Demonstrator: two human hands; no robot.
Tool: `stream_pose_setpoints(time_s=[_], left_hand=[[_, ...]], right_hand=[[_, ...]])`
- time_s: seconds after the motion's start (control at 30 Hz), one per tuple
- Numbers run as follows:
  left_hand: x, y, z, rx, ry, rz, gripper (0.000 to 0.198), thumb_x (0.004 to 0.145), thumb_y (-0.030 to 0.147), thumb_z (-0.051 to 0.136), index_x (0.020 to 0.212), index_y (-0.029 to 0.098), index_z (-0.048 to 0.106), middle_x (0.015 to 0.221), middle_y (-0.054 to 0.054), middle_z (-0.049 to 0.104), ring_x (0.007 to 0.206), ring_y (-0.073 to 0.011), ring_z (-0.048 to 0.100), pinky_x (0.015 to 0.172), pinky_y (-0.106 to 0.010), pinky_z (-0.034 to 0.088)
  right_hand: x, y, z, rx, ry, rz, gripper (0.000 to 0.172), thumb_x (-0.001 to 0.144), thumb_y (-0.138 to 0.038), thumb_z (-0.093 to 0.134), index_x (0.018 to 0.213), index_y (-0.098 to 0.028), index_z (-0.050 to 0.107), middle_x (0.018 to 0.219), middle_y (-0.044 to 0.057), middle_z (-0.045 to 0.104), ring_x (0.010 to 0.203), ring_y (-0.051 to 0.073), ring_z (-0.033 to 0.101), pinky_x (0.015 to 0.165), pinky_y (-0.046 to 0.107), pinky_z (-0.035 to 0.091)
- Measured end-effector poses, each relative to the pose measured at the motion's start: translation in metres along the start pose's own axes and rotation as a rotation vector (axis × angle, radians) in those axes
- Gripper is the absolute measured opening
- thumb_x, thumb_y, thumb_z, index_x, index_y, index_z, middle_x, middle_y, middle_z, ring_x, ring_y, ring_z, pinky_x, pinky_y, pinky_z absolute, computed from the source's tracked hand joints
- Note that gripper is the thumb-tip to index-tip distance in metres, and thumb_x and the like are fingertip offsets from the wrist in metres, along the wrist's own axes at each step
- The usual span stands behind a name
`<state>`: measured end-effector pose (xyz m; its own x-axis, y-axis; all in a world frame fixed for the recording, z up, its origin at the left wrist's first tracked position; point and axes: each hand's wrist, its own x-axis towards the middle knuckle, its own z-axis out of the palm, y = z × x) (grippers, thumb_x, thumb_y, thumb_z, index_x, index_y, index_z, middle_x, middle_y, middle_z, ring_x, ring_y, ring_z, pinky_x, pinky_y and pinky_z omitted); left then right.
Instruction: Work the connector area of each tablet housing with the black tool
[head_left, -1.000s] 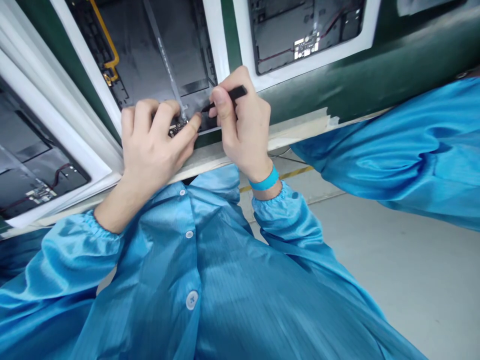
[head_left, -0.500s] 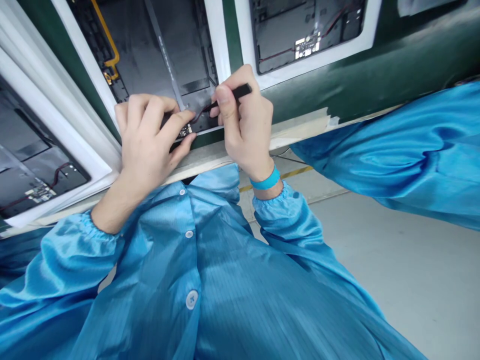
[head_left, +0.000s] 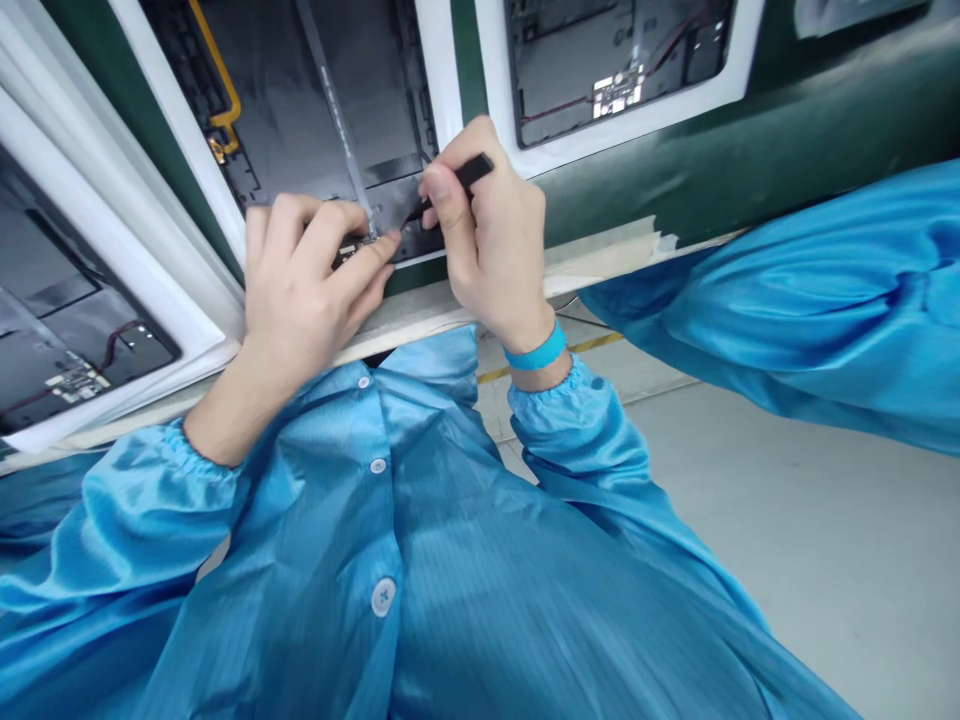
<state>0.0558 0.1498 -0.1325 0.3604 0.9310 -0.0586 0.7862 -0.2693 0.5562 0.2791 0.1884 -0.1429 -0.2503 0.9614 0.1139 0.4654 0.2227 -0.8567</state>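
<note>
- The middle device housing (head_left: 277,130) lies in a white frame (head_left: 441,60) at the near edge of the green workbench (head_left: 690,190); a small circuit board (head_left: 347,250) sits at the housing's near edge, partly covered by fingers.
- The left hand (head_left: 300,285) has its fingers bent and spread over that board, index fingertip towards the housing's near right corner. Whether they pinch anything underneath, I cannot tell.
- The right hand (head_left: 495,240), with a blue wristband (head_left: 536,350), pinches a slim black hand tool (head_left: 474,170) between thumb and fingers. Its tip points down just beside the left index fingertip; contact is too small to make out.
- A grey strip (head_left: 330,95) runs down the housing to the board, and an orange flex cable (head_left: 225,85) follows its left edge.
- 2 more housings flank it: the right housing (head_left: 570,45) and the left housing (head_left: 52,260), each with its own board near the near edge.
- The step in hand looks like fine tool work beside the board; the next move seems to call for a steady left hand and a light, controlled tip.
</note>
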Motion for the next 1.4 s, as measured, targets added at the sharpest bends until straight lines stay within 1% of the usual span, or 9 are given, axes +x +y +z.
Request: stream_pose_setpoints(time_s=[0.23, 0.5, 0.67, 0.87, 0.97, 1.03, 1.17, 1.3, 1.4], left_hand=[[0.002, 0.007, -0.006, 0.046, -0.042, 0.011, 0.049, 0.119, 0.055, 0.041, 0.148, 0.032, 0.074, 0.149, -0.012, 0.072, 0.134, -0.0407, 0.060, 0.119, -0.071, 0.043], [0.006, 0.014, -0.010, -0.011, -0.102, -0.060, 0.050, 0.118, 0.053, 0.041, 0.148, 0.031, 0.075, 0.150, -0.015, 0.068, 0.140, -0.0447, 0.056, 0.121, -0.072, 0.039], [0.009, 0.023, -0.024, -0.005, -0.101, -0.043, 0.043, 0.116, 0.051, 0.047, 0.140, 0.030, 0.076, 0.143, -0.014, 0.070, 0.135, -0.0414, 0.059, 0.119, -0.065, 0.046], [0.065, 0.047, -0.063, 0.290, -0.399, -0.132, 0.033, 0.101, 0.031, 0.058, 0.124, 0.023, 0.081, 0.113, -0.013, 0.079, 0.110, -0.0407, 0.076, 0.100, -0.056, 0.059], [0.102, 0.056, -0.076, 0.347, -0.530, -0.181, 0.022, 0.097, 0.021, 0.063, 0.104, 0.020, 0.084, 0.082, -0.002, 0.073, 0.094, -0.0301, 0.079, 0.100, -0.048, 0.060], [0.119, 0.057, -0.078, 0.368, -0.584, -0.198, 0.019, 0.101, 0.026, 0.069, 0.090, 0.019, 0.082, 0.066, 0.005, 0.065, 0.085, -0.0232, 0.078, 0.101, -0.044, 0.060], [0.133, 0.054, -0.074, 0.439, -0.590, -0.153, 0.028, 0.101, 0.034, 0.078, 0.078, 0.017, 0.080, 0.055, 0.007, 0.058, 0.080, -0.0245, 0.080, 0.100, -0.047, 0.061], [0.135, 0.054, -0.072, 0.441, -0.606, -0.199, 0.032, 0.099, 0.038, 0.080, 0.076, 0.016, 0.079, 0.055, 0.007, 0.058, 0.085, -0.0298, 0.083, 0.102, -0.054, 0.061], [0.136, 0.054, -0.073, 0.463, -0.597, -0.207, 0.034, 0.098, 0.039, 0.079, 0.075, 0.015, 0.078, 0.056, 0.007, 0.058, 0.084, -0.0303, 0.083, 0.101, -0.054, 0.060]], right_hand=[[0.001, 0.001, -0.005, 0.110, 0.042, 0.032, 0.045, 0.115, -0.073, 0.041, 0.098, -0.035, 0.058, 0.104, 0.003, 0.070, 0.086, 0.023, 0.075, 0.092, 0.042, 0.065], [0.003, 0.007, -0.003, 0.093, 0.033, 0.064, 0.050, 0.108, -0.083, 0.040, 0.095, -0.038, 0.057, 0.102, 0.003, 0.073, 0.084, 0.027, 0.074, 0.089, 0.044, 0.063], [0.003, 0.007, -0.002, 0.168, 0.049, -0.071, 0.041, 0.114, -0.071, 0.047, 0.094, -0.036, 0.057, 0.098, 0.001, 0.067, 0.080, 0.023, 0.073, 0.087, 0.041, 0.062], [0.002, 0.005, 0.002, 0.306, 0.158, -0.070, 0.035, 0.120, -0.059, 0.050, 0.100, -0.032, 0.059, 0.100, -0.001, 0.064, 0.079, 0.017, 0.068, 0.087, 0.034, 0.060], [0.003, 0.007, 0.005, 0.331, 0.220, -0.004, 0.041, 0.118, -0.069, 0.048, 0.101, -0.033, 0.056, 0.098, -0.001, 0.068, 0.074, 0.017, 0.065, 0.082, 0.035, 0.060], [0.004, 0.009, 0.007, 0.381, 0.243, -0.015, 0.039, 0.115, -0.070, 0.054, 0.100, -0.034, 0.056, 0.097, -0.003, 0.069, 0.073, 0.016, 0.067, 0.076, 0.034, 0.060], [0.008, 0.013, 0.014, 0.530, 0.308, -0.089, 0.033, 0.119, -0.059, 0.058, 0.099, -0.032, 0.060, 0.084, -0.007, 0.063, 0.067, 0.010, 0.065, 0.070, 0.029, 0.057], [0.009, 0.011, 0.014, 0.530, 0.320, -0.157, 0.031, 0.120, -0.054, 0.055, 0.101, -0.031, 0.061, 0.088, -0.006, 0.063, 0.066, 0.009, 0.064, 0.073, 0.026, 0.060], [0.007, 0.001, 0.006, 0.524, 0.261, -0.035, 0.038, 0.117, -0.060, 0.056, 0.092, -0.032, 0.057, 0.094, -0.002, 0.064, 0.071, 0.015, 0.067, 0.084, 0.032, 0.063]])
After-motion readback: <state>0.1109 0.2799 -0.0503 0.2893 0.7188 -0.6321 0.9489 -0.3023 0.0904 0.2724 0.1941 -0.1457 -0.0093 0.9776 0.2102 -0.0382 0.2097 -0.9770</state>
